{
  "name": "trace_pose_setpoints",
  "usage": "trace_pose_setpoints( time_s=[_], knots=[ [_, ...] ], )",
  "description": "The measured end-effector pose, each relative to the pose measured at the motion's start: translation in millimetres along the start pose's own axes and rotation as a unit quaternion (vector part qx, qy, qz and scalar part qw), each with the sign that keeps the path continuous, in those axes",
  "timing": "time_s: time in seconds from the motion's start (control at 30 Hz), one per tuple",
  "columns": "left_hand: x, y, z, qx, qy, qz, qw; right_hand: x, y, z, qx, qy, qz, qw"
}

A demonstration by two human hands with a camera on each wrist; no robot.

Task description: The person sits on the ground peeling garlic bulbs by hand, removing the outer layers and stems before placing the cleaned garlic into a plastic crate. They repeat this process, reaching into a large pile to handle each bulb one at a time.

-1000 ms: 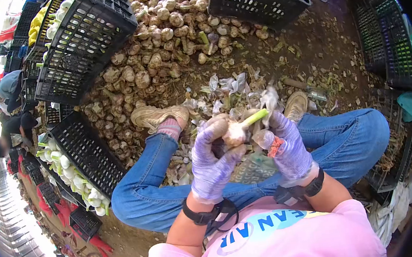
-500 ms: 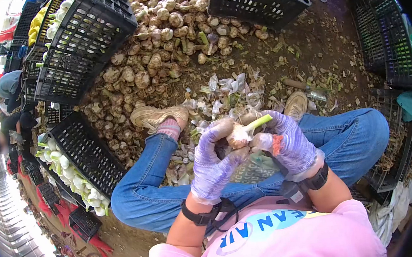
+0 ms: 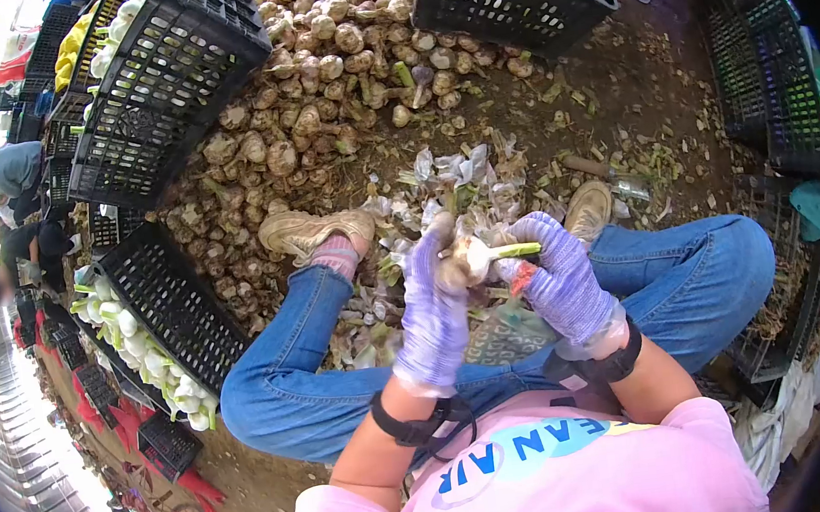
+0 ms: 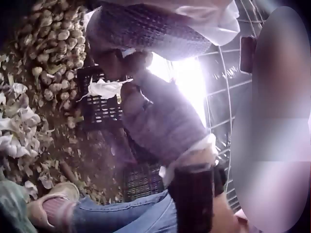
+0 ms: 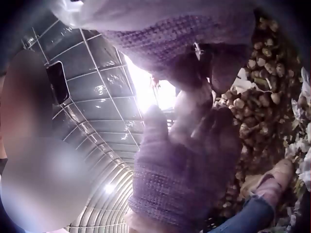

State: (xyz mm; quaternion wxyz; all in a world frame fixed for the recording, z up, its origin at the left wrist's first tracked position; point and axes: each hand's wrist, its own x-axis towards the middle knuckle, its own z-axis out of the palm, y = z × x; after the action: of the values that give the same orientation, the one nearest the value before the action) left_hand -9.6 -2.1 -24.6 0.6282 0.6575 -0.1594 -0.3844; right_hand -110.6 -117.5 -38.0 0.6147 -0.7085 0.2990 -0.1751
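A pale garlic bulb (image 3: 475, 257) with a cut green stem (image 3: 515, 250) is held between both hands over the lap. My left hand (image 3: 431, 304), in a purple knit glove with dirty fingertips, has its thumb and fingers at the bulb's left side. From the right, my gloved right hand (image 3: 568, 284) grips the bulb near its stem; an orange-red band circles a finger. In the left wrist view, a white papery piece (image 4: 104, 89) shows beside the fingers of the right hand (image 4: 163, 114). The right wrist view shows the left hand (image 5: 182, 170) around the bulb, partly hidden.
A large heap of garlic bulbs (image 3: 313, 96) lies ahead. Black crates stand left (image 3: 173, 91), lower left (image 3: 175, 306) and top right (image 3: 513, 0), some with cleaned garlic. Loose peelings (image 3: 466, 170) litter the ground between the shoes. Two people (image 3: 26, 236) are at far left.
The left hand has turned more upright, its fingers shifting along the bulb. The right hand has moved slightly down and left. More of the bulb's pale surface shows, and its stem now points right.
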Motion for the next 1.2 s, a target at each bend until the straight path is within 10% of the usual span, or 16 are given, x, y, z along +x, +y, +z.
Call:
trace_pose_setpoints(
  time_s=[0.03, 0.1, 0.17, 0.23, 0.27, 0.3, 0.47, 0.63, 0.8, 0.87, 0.97, 1.13, 1.2],
  knots=[
    [1.4, -5.5, 1.2, 0.0, 0.0, -0.001, 1.0, 0.0, 1.4, 3.5, 0.001, 0.0, 0.001, 1.0],
    [5.2, -19.9, 2.3, 0.334, 0.082, 0.259, 0.902, -1.1, 6.1, 11.2, 0.001, 0.053, -0.085, 0.995],
    [2.3, -18.5, 11.2, 0.243, 0.109, 0.206, 0.942, 0.4, -0.5, 10.9, -0.015, 0.026, -0.133, 0.991],
    [-1.2, -0.2, 11.8, -0.118, 0.042, -0.051, 0.991, 1.8, -9.3, 6.5, -0.035, 0.004, -0.179, 0.983],
    [3.2, -2.9, 2.7, -0.121, 0.026, -0.067, 0.99, 2.3, -14.0, 3.6, 0.274, -0.042, 0.047, 0.96],
    [3.5, -1.9, -2.1, -0.122, 0.027, -0.067, 0.99, 2.2, -17.0, 2.5, 0.543, -0.083, 0.265, 0.792],
    [4.8, 7.1, -4.6, -0.15, -0.043, -0.127, 0.98, -1.2, -2.6, -1.6, 0.434, -0.087, 0.23, 0.867],
    [9.0, 1.7, -15.1, -0.244, -0.085, -0.145, 0.955, -4.7, -1.0, 4.8, 0.647, -0.066, 0.21, 0.73],
    [12.9, 2.9, -13.8, -0.274, -0.084, -0.127, 0.95, -3.9, -12.2, 7.1, 0.596, -0.023, 0.166, 0.785],
    [13.4, 0.1, -18.8, 0.016, -0.012, 0.044, 0.999, -1.2, -19.6, -0.1, 0.567, -0.05, 0.196, 0.798],
    [16.2, -0.1, -28.3, 0.003, -0.042, 0.12, 0.992, 2.7, -8.1, -7.4, 0.555, -0.029, 0.235, 0.797],
    [13.2, -8.9, -33.2, -0.286, 0.031, -0.054, 0.956, 15.0, -18.1, -25.9, 0.581, 0.164, 0.059, 0.795],
    [18.9, -16.4, -35.4, -0.33, 0.033, -0.054, 0.942, 12.2, -30.0, -31.4, 0.397, 0.182, 0.036, 0.899]
  ],
)
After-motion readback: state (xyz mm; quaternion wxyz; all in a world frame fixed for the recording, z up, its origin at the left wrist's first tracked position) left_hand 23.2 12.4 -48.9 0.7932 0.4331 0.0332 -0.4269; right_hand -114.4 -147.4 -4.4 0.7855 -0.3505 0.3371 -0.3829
